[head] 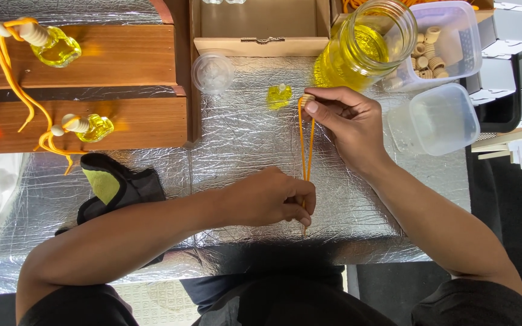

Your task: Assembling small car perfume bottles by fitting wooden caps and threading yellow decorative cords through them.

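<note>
Cord threaded through cap; right hand pinches cap, left hand pinches cord ends. Bottle at 9 o'clock of cap, uncapped.

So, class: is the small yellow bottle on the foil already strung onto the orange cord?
No: the small yellow bottle lies alone, apart from the orange cord.

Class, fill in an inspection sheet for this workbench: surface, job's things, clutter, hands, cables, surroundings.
Surface: silver foil sheet, crinkled.
Job's things: orange cord stretched between both hands; wooden cap at its top; small yellow bottle beside it.
Clutter: large jar of yellow liquid, tub of wooden caps, empty tub, glove.
Hands: left hand pinches cord's lower end; right hand holds cap.
Cables: nothing seen.
Surroundings: wooden shelves with finished bottles.
</note>
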